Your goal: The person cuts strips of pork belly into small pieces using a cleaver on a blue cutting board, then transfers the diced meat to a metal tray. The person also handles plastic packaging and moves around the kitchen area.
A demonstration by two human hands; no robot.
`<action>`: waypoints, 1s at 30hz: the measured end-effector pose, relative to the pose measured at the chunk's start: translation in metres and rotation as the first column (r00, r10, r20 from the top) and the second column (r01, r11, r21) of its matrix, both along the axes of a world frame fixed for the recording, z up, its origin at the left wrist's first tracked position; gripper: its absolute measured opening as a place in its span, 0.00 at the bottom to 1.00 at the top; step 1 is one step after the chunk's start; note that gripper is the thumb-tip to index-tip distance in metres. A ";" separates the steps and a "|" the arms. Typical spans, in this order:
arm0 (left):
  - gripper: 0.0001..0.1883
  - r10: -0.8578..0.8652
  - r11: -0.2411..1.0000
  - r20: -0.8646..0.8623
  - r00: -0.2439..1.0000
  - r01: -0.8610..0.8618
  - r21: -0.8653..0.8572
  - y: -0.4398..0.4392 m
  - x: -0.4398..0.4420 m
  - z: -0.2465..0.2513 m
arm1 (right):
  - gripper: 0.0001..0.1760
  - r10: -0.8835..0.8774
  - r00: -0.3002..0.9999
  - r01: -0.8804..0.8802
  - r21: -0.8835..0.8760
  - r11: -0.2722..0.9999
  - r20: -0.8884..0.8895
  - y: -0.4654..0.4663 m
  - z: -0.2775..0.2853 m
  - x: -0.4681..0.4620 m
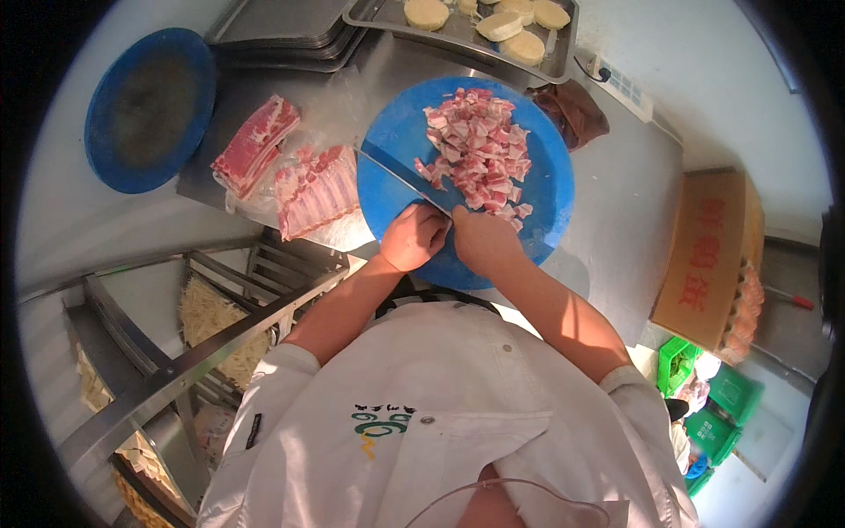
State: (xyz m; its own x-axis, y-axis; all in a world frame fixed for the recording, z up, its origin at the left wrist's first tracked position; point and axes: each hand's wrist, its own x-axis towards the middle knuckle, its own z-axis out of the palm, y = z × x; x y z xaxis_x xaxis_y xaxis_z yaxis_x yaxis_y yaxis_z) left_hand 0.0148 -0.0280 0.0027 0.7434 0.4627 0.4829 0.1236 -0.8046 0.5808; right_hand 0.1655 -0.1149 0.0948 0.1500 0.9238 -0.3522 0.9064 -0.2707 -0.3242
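Note:
On a round blue cutting board [389, 204], a heap of diced raw meat [482, 145] lies at the centre and back right. My right hand [485, 243] grips a knife at its near end; the handle is hidden in the fist. The knife's long blade [396, 177] points to the back left, across the board's rim. My left hand [414, 239] is curled close against the blade's near end, over the front left of the board; whether its fingers hold anything is hidden. Left of the board lie a rib slab [317, 191] and another raw meat slab [256, 146], on clear plastic.
Stacked metal trays [277, 23] and a tray of pale round slices [521, 47] stand at the back. A second blue board [150, 109] leans at left. At right are a power strip [624, 89], a brown cloth [574, 112] and a carton [700, 254] beside eggs. A metal rack [218, 343] stands lower left.

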 end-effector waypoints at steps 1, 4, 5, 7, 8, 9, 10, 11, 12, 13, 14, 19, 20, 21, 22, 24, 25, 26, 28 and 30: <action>0.08 0.015 1.000 -0.032 0.999 -0.015 -0.001 -0.003 -0.001 0.003 | 0.08 -0.032 0.999 0.031 -0.045 0.998 -0.004 -0.004 -0.001 0.000; 0.07 0.090 0.996 -0.051 0.995 -0.091 -0.021 -0.006 0.001 0.007 | 0.07 -0.080 0.997 0.078 -0.087 0.993 -0.017 -0.027 0.010 0.019; 0.07 0.112 0.993 -0.036 0.993 -0.114 -0.043 -0.009 -0.001 0.008 | 0.07 -0.086 0.996 0.081 -0.117 0.990 -0.037 -0.043 0.017 0.028; 0.06 0.145 0.988 -0.012 0.989 -0.146 -0.050 -0.012 -0.001 0.009 | 0.08 -0.066 0.997 0.060 -0.135 0.989 -0.038 -0.059 0.031 0.045; 0.06 0.151 0.988 -0.011 0.988 -0.151 -0.042 -0.013 -0.002 0.009 | 0.08 -0.044 0.999 0.040 -0.130 0.991 -0.028 -0.065 0.038 0.051; 0.06 0.153 0.988 0.004 0.988 -0.153 -0.032 -0.014 -0.002 0.009 | 0.08 -0.042 0.999 0.042 -0.174 0.984 0.004 -0.069 0.044 0.052; 0.06 0.159 0.987 -0.011 0.987 -0.159 -0.029 -0.014 -0.003 0.009 | 0.08 -0.037 0.999 0.034 -0.139 0.990 -0.016 -0.071 0.050 0.051; 0.06 0.163 0.986 -0.005 0.987 -0.164 -0.022 -0.014 -0.003 0.008 | 0.08 -0.049 0.999 0.047 -0.149 0.988 -0.009 -0.073 0.056 0.051; 0.06 0.162 0.987 -0.001 0.987 -0.162 -0.016 -0.014 -0.002 0.007 | 0.08 -0.060 0.998 0.058 -0.173 0.983 -0.002 -0.074 0.062 0.049; 0.06 0.155 0.988 0.005 0.988 -0.155 -0.001 -0.013 -0.002 0.006 | 0.08 -0.042 0.999 0.043 -0.165 0.985 0.006 -0.077 0.069 0.049; 0.07 0.143 0.990 0.008 0.990 -0.143 0.011 -0.012 -0.002 0.005 | 0.07 -0.023 1.000 0.025 -0.173 0.985 0.014 -0.080 0.074 0.048; 0.09 0.084 0.996 -0.047 0.995 -0.085 -0.019 -0.012 -0.003 0.000 | 0.07 -0.001 0.999 0.007 -0.153 0.988 0.033 -0.061 0.056 0.032; 0.10 0.081 0.996 -0.083 0.993 -0.085 -0.041 -0.011 -0.004 -0.001 | 0.07 0.007 0.999 -0.002 -0.125 0.992 0.034 -0.040 0.038 0.025; 0.11 0.084 0.994 -0.122 0.989 -0.092 -0.058 -0.010 -0.005 -0.001 | 0.07 0.010 0.999 -0.003 -0.142 0.990 0.047 -0.021 0.024 0.019; 0.11 0.070 0.994 -0.122 0.990 -0.079 -0.069 -0.009 -0.005 -0.001 | 0.08 0.029 0.999 -0.027 -0.065 0.998 0.037 -0.007 0.013 0.014; 0.10 0.057 0.998 -0.155 0.986 -0.060 -0.015 -0.009 -0.006 0.001 | 0.08 0.052 0.998 -0.052 0.008 0.999 0.039 0.016 -0.006 0.000; 0.09 0.063 0.998 -0.148 0.987 -0.062 0.009 -0.009 -0.006 0.003 | 0.08 0.044 0.999 -0.044 0.011 0.999 0.007 0.018 -0.010 -0.004; 0.10 0.067 0.998 -0.163 0.984 -0.066 0.015 -0.010 -0.006 0.004 | 0.09 0.027 1.000 -0.026 0.025 0.999 -0.013 0.015 -0.010 -0.002; 0.12 0.081 0.996 -0.186 0.979 -0.088 -0.030 -0.014 -0.004 0.005 | 0.10 -0.021 1.000 0.021 -0.026 0.999 -0.006 -0.003 -0.004 0.006; 0.13 0.130 0.991 -0.150 0.980 -0.132 -0.003 -0.020 -0.003 0.007 | 0.10 -0.039 0.999 0.040 -0.054 0.998 0.029 -0.024 0.002 0.018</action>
State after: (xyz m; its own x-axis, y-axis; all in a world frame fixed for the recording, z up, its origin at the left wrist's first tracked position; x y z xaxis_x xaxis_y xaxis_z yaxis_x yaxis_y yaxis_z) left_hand 0.0121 -0.0479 0.0093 0.7390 0.5662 0.3651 0.3133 -0.7686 0.5578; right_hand 0.1834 -0.1386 0.0972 0.1964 0.8967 -0.3967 0.9032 -0.3229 -0.2827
